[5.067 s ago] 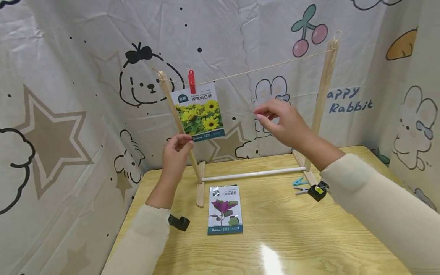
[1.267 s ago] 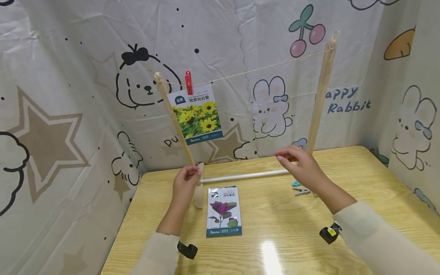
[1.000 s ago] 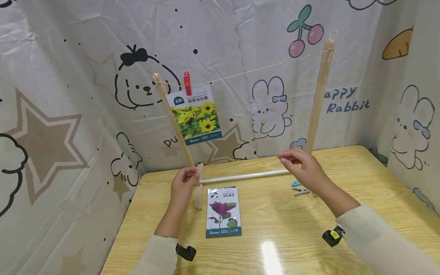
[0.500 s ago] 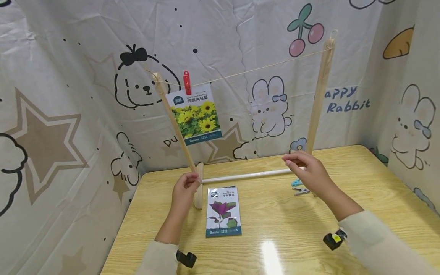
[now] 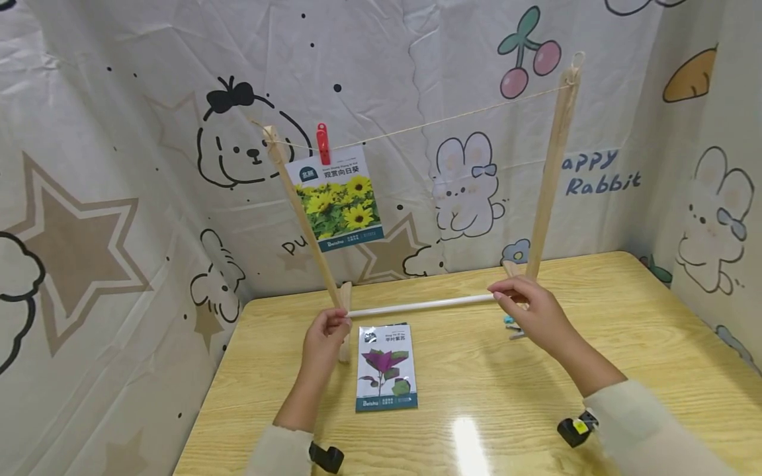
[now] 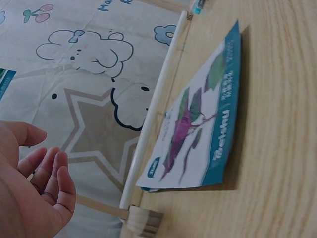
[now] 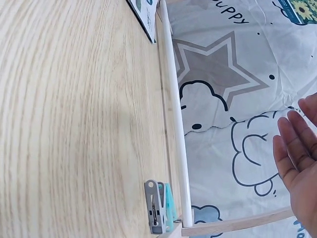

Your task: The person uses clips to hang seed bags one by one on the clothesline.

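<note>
A seed packet with yellow sunflowers [image 5: 342,205] hangs from the string [image 5: 446,123], pinned by a red clothespin [image 5: 323,143]. My left hand [image 5: 324,338] hovers by the foot of the left wooden post, fingers loosely bent with nothing in them, as the left wrist view confirms. Just right of it lies a packet with a purple-leaved plant [image 5: 387,367], a sliver of another packet showing behind its top edge. Near the right end of the white rod [image 5: 425,305], my right hand [image 5: 536,316] hangs with relaxed fingers and holds nothing, partly covering the clothespins behind it.
Two wooden posts, left [image 5: 300,211] and right [image 5: 552,172], carry the string and stand on small feet joined by the rod. A grey clothespin [image 7: 154,207] and a light blue clothespin [image 7: 170,201] lie by the right foot. A printed curtain backs the table [image 5: 476,370].
About five seconds ago my left fingers were at the hanging packet's lower corner; they have moved away and down. My right hand has also come down from mid-air. The packets have stayed put.
</note>
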`<state>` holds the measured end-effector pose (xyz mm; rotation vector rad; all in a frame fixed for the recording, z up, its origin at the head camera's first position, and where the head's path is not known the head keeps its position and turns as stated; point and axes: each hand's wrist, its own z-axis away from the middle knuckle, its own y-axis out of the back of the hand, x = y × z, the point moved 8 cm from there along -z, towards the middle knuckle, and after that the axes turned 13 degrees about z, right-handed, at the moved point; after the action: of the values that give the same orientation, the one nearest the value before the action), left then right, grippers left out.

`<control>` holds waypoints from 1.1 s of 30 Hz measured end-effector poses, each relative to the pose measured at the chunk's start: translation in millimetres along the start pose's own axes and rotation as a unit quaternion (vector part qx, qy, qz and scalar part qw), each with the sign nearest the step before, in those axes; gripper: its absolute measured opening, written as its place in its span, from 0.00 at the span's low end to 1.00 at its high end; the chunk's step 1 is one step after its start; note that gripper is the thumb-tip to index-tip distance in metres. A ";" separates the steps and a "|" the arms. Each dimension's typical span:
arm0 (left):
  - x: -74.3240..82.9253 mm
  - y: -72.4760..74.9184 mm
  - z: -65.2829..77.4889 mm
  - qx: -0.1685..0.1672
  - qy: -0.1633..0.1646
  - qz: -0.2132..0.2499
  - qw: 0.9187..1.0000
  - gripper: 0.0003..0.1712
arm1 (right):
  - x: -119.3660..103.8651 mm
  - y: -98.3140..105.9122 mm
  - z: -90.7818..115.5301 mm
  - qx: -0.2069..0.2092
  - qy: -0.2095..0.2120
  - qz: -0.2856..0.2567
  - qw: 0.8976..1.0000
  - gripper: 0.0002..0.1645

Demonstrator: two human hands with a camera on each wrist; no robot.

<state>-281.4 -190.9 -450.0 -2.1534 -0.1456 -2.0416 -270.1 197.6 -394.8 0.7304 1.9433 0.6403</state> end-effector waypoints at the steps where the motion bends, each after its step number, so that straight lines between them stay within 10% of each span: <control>1: -1.8 0.4 0.2 0.001 0.000 0.000 1.000 0.12 | 0.7 -0.8 0.7 0.000 -0.002 -0.002 1.000 0.11; 33: -34.4 -5.4 3.1 0.000 0.045 0.000 0.999 0.18 | 45.2 -22.3 32.8 -0.004 -0.069 -0.023 0.997 0.14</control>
<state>-281.3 -183.4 -484.1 -2.0571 -0.1329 -2.1338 -263.5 219.0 -450.6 0.7046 1.8244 0.5542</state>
